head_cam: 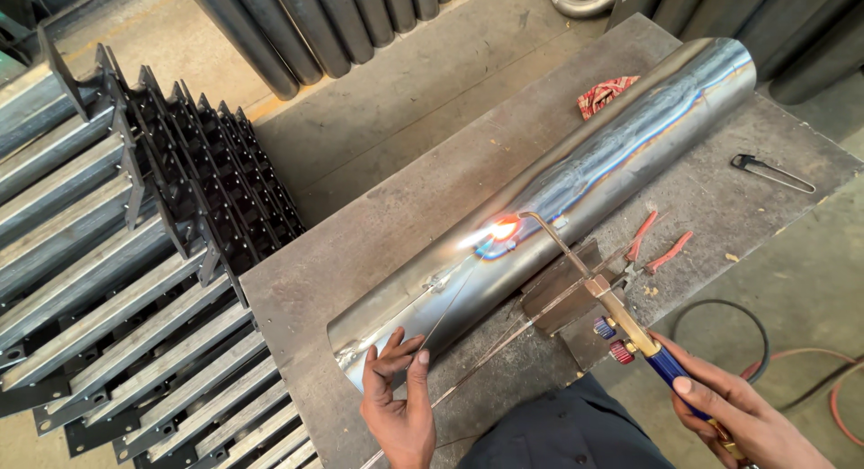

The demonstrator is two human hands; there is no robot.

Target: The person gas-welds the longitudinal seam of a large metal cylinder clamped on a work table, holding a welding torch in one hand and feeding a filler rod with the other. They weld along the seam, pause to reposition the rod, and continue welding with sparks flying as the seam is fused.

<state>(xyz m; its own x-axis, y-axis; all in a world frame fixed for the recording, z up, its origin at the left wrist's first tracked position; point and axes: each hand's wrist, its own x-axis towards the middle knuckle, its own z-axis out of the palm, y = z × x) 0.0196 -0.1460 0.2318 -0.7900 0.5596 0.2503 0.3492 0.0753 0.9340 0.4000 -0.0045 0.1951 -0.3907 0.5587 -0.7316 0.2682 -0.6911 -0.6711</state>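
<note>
Hands at near edge of frame. Left hand [400,406] pinches a thin filler rod [447,309] between thumb and fingers, closed on it; rod runs up and right toward the flame. Right hand [740,413] is wrapped shut around the blue grip of a gas torch [601,293], brass body and two valve knobs just ahead of the fingers, bent tip aimed at the seam.

Pipe [576,176]: long shiny steel tube lying diagonally on the table [360,244], near end by the left hand, far end at upper right. Flame [499,228] sits on the seam about a third of the way up from the near end; heat tint runs along the seam beyond it.

Judgement on doing this well: keep the rod end in the heated spot, not in the flame cone; hold the tip at a steady angle; advance evenly along the seam.

Beside the pipe: red-handled pliers [655,246], spare rods, a small steel plate under the torch. Further out, a wire clip-like tool [772,170] and a red cloth [601,93].

Table is grey, scuffed steel plate. Left: stacked steel sections with black flanges [135,253]. Far side: dark pipes [315,19] in a row on a concrete floor. Hoses [810,370] lie at right.
</note>
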